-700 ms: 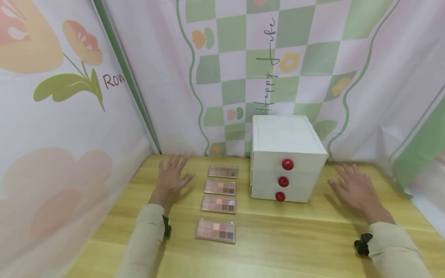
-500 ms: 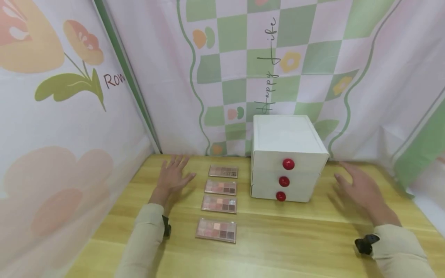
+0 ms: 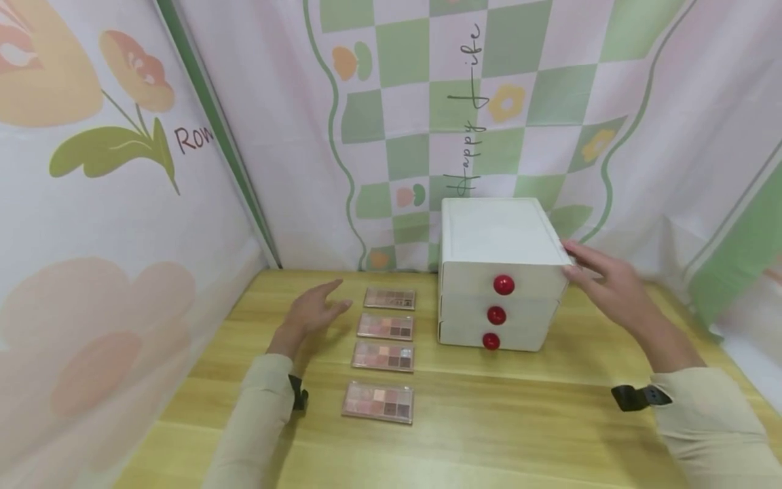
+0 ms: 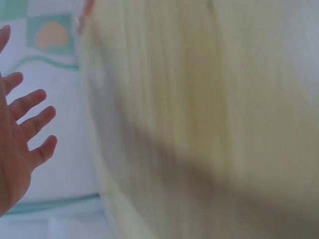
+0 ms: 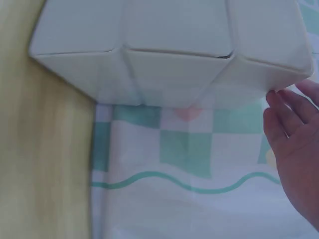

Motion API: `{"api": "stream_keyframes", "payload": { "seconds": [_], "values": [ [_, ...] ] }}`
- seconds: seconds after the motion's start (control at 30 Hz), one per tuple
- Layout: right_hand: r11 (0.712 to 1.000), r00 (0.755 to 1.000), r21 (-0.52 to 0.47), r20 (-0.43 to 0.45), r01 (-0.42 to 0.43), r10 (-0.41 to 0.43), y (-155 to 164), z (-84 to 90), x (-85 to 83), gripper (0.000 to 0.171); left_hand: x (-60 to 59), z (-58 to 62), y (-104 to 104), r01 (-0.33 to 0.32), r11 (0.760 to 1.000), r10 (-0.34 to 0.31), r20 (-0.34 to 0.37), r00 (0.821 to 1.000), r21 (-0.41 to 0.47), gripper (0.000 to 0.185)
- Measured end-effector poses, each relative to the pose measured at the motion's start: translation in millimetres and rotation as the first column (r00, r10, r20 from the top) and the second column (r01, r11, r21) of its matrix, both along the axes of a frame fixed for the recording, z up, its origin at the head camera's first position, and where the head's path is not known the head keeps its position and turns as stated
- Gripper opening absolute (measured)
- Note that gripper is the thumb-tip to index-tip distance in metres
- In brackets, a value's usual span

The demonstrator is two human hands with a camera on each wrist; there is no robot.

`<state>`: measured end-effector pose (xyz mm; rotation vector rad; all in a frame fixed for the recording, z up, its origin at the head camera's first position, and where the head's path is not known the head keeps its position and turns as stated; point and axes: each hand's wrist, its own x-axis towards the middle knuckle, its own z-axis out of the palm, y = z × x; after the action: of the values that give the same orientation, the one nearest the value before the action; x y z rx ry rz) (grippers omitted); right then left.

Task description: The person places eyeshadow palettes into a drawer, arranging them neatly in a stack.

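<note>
On the wood-grain table [image 3: 525,407], the right hand [image 3: 605,285], fingers straight, touches the boxy white drawer unit [image 3: 497,238].

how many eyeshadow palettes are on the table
4, in a column left of the white drawer box: farthest palette, second palette, third palette, nearest palette. Any inside the closed drawers would be hidden.

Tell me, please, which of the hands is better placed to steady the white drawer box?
The right hand, probably. Its straight fingers are already at the top right corner of the white drawer box. The left hand hovers over the table, beside the row of four eyeshadow palettes, farther from the box.
</note>
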<state>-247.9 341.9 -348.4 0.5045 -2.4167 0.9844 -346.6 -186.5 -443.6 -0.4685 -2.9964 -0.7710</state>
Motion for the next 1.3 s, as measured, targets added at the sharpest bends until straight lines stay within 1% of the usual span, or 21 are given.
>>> {"api": "stream_keyframes", "payload": {
  "seconds": [0.1, 0.17, 0.23, 0.3, 0.33, 0.37, 0.4, 0.47, 0.5, 0.6, 0.67, 0.73, 0.8, 0.83, 0.93, 1.0, 1.03, 1.1, 1.2, 1.27, 1.3],
  "values": [
    [0.998, 0.999, 0.040, -0.012, -0.039, 0.040, -1.9, 6.2, -4.9, 0.052, 3.4, 9.0, 17.0, 0.045, 0.999, -0.044, -0.038, 0.998, 0.016, 0.073],
    [0.998, 0.999, 0.049, 0.010, -0.044, 0.043, -1.1, 8.9, -7.0, 0.053, 8.2, 18.6, 33.8, 0.075, 0.996, -0.072, -0.088, 0.994, 0.041, 0.072],
    [0.998, 0.998, 0.051, 0.057, -0.043, 0.040, 0.4, 10.9, -8.0, 0.053, 16.3, 29.6, 53.5, 0.099, 0.990, -0.086, -0.119, 0.989, 0.100, 0.068],
    [0.998, 0.994, 0.050, 0.101, -0.041, 0.036, 1.0, 12.5, -8.8, 0.052, 27.1, 39.8, 75.2, 0.125, 0.967, -0.102, -0.113, 0.988, 0.220, 0.059],
    [0.998, 0.992, 0.048, 0.119, -0.045, 0.039, 1.5, 13.1, -9.1, 0.052, 33.1, 44.6, 86.5, 0.144, 0.946, -0.121, -0.096, 0.988, 0.289, 0.054],
    [0.998, 0.991, 0.050, 0.128, -0.047, 0.040, 1.7, 13.6, -9.6, 0.052, 39.3, 48.4, 97.2, 0.163, 0.919, -0.145, -0.077, 0.986, 0.358, 0.049],
    [0.998, 0.989, 0.053, 0.140, -0.047, 0.039, 1.8, 14.2, -10.1, 0.051, 45.4, 52.0, 107.5, 0.181, 0.888, -0.175, -0.052, 0.983, 0.423, 0.045],
    [0.997, 0.987, 0.057, 0.154, -0.051, 0.042, 1.7, 15.3, -11.7, 0.051, 56.9, 57.7, 126.3, 0.210, 0.819, -0.247, -0.002, 0.969, 0.534, 0.038],
    [0.997, 0.986, 0.060, 0.162, -0.055, 0.044, 1.9, 15.9, -12.5, 0.051, 62.2, 59.9, 134.5, 0.218, 0.792, -0.280, 0.022, 0.960, 0.570, 0.037],
    [0.995, 0.978, 0.066, 0.203, -0.070, 0.055, 3.5, 18.0, -14.2, 0.053, 74.6, 64.0, 155.8, 0.237, 0.715, -0.380, 0.082, 0.921, 0.657, 0.035],
    [0.994, 0.969, 0.066, 0.236, -0.083, 0.065, 5.6, 19.1, -15.3, 0.054, 80.3, 64.8, 168.6, 0.212, 0.673, -0.431, 0.142, 0.891, 0.708, 0.036],
    [0.992, 0.964, 0.069, 0.254, -0.102, 0.081, 7.9, 20.2, -16.5, 0.056, 83.8, 64.1, 181.3, 0.168, 0.628, -0.477, 0.205, 0.855, 0.759, 0.039],
    [0.990, 0.959, 0.067, 0.264, -0.122, 0.100, 9.9, 21.3, -18.0, 0.058, 85.9, 62.7, 193.8, 0.108, 0.593, -0.510, 0.268, 0.817, 0.798, 0.041],
    [0.989, 0.958, 0.065, 0.266, -0.133, 0.111, 10.4, 22.2, -19.1, 0.059, 86.5, 62.3, 199.6, 0.071, 0.579, -0.520, 0.301, 0.799, 0.812, 0.043],
    [0.987, 0.950, 0.045, 0.282, -0.154, 0.136, 10.9, 25.2, -21.6, 0.062, 87.0, 60.8, 216.6, -0.002, 0.520, -0.567, 0.348, 0.746, 0.854, 0.046],
    [0.987, 0.944, 0.034, 0.300, -0.157, 0.140, 11.1, 27.0, -22.8, 0.063, 86.9, 60.2, 227.4, -0.065, 0.476, -0.591, 0.373, 0.716, 0.877, 0.048],
    [0.988, 0.941, 0.029, 0.311, -0.151, 0.135, 10.9, 27.8, -23.2, 0.064, 87.0, 60.3, 232.5, -0.096, 0.453, -0.599, 0.382, 0.704, 0.886, 0.050],
    [0.990, 0.935, 0.026, 0.333, -0.137, 0.120, 10.1, 29.4, -24.0, 0.065, 86.8, 60.4, 242.4, -0.175, 0.398, -0.612, 0.403, 0.680, 0.900, 0.054],
    [0.988, 0.933, 0.045, 0.338, -0.146, 0.123, 9.0, 31.1, -25.2, 0.066, 86.6, 59.1, 256.0, -0.294, 0.301, -0.634, 0.420, 0.649, 0.907, 0.057],
    [0.988, 0.927, 0.043, 0.356, -0.146, 0.121, 7.3, 32.3, -26.3, 0.068, 86.2, 57.4, 264.6, -0.361, 0.224, -0.652, 0.415, 0.635, 0.905, 0.055],
    [0.988, 0.924, 0.045, 0.362, -0.146, 0.120, 6.4, 32.8, -26.7, 0.068, 86.2, 56.7, 268.3, -0.384, 0.193, -0.659, 0.409, 0.632, 0.903, 0.054]
  ]
}}
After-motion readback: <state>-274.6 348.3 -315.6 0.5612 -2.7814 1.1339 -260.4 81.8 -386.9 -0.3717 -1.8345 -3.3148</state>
